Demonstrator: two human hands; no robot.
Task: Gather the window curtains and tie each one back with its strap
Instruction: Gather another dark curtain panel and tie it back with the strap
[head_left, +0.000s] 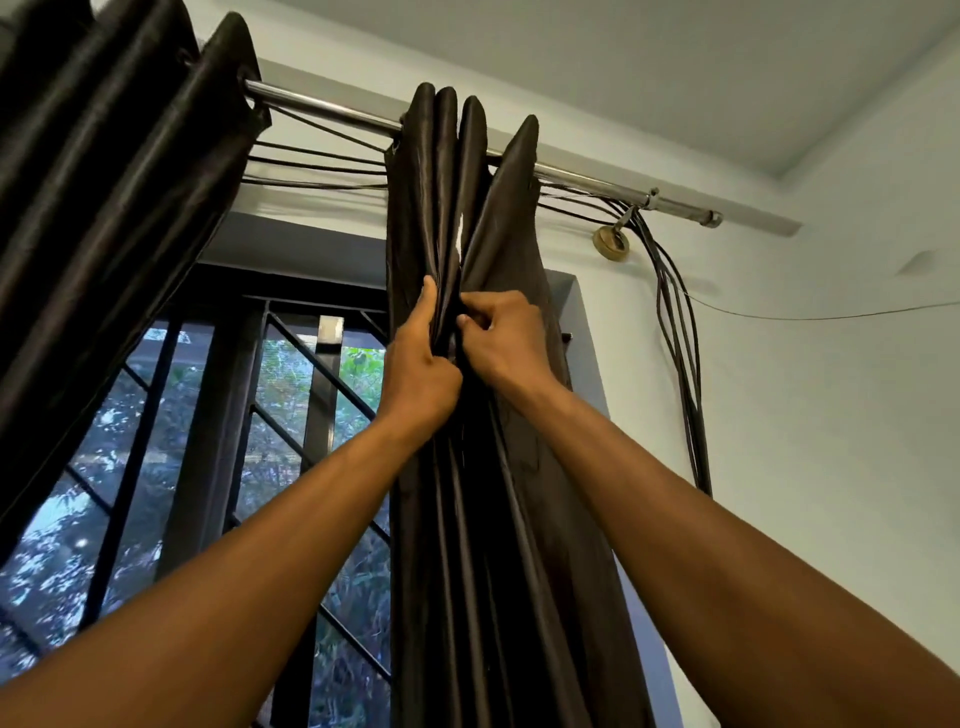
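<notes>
Two bare arms reach up. The left hand (422, 358) and right hand (501, 338) both pinch the pleats of the dark right curtain (467, 519), bunched near the right end of the rod (322, 106). Gathering seems underway; the next move likely needs a strap, which is not visible.

Two dark curtains (467, 467) (104, 208), one metal rod (322, 106), two hands (418, 364) (501, 338), one cable bundle (680, 338).

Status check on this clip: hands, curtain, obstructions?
Both hands, left hand and right hand, gripping right curtain folds, bunched. No strap visible. Cables hang beside, apart.
</notes>
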